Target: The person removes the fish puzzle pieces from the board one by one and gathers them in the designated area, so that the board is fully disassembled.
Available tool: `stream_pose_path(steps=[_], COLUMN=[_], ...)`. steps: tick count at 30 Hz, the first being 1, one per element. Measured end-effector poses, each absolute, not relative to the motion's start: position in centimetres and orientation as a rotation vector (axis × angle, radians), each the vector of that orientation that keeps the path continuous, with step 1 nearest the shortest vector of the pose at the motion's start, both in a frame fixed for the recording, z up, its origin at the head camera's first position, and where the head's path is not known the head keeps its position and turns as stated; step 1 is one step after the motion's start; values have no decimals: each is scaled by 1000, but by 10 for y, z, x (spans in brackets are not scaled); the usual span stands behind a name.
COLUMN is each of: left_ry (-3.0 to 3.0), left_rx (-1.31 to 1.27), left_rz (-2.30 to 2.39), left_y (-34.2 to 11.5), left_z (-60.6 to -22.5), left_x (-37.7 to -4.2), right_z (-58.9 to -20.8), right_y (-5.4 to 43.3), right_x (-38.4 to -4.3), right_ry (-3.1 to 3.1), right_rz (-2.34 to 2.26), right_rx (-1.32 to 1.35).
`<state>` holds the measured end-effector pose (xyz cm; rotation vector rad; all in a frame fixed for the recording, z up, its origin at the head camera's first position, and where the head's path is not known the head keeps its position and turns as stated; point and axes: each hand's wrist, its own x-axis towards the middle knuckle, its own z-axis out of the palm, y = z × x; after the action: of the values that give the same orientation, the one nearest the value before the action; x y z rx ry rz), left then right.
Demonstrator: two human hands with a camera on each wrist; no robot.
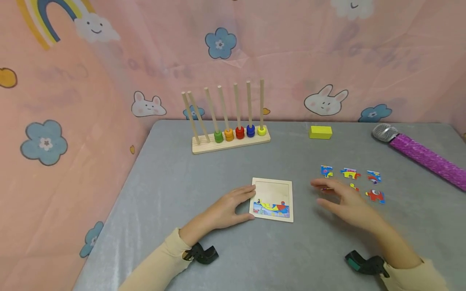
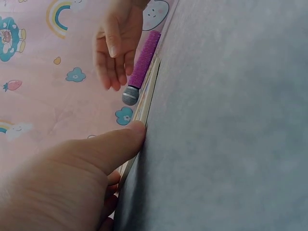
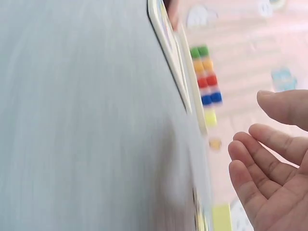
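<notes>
A square wooden puzzle board [image 1: 273, 190] lies flat on the grey table, its lower part filled with colourful pieces and its upper part bare wood. My left hand [image 1: 227, 208] holds the board by its left edge, fingertips near the upper left and thumb [image 2: 113, 149] near the lower corner. My right hand [image 1: 347, 204] hovers right of the board with nothing in it, its fingers [image 3: 262, 166] loosely bent and thumb apart. Several loose puzzle pieces [image 1: 375, 196] lie beyond and beside it. That hand partly hides some of them.
Toward the back stands a wooden peg rack [image 1: 231, 144] with coloured rings on several of its upright pegs. A yellow-green block [image 1: 320, 132] sits at the back right. At the far right lies a microphone [image 1: 426, 153] with a purple handle. A patterned pink cloth [image 1: 273, 60] hangs behind.
</notes>
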<state>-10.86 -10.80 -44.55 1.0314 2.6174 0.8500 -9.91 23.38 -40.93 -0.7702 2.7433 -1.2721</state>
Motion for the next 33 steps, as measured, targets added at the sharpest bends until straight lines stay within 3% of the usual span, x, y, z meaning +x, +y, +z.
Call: stream_pose_path(steps=[13,33], left_ry=[2603,2596], left_rx=[1006,1032], left_rz=[871,890], left_y=[-109,-110], left_z=[-445,-446], left_x=[-111,-112], right_z=[-412,-432], right_y=[164,117], right_x=[-109,-95], right_ry=[2546,2522], right_rz=[-1281,-1324], right_rx=[-832,-765])
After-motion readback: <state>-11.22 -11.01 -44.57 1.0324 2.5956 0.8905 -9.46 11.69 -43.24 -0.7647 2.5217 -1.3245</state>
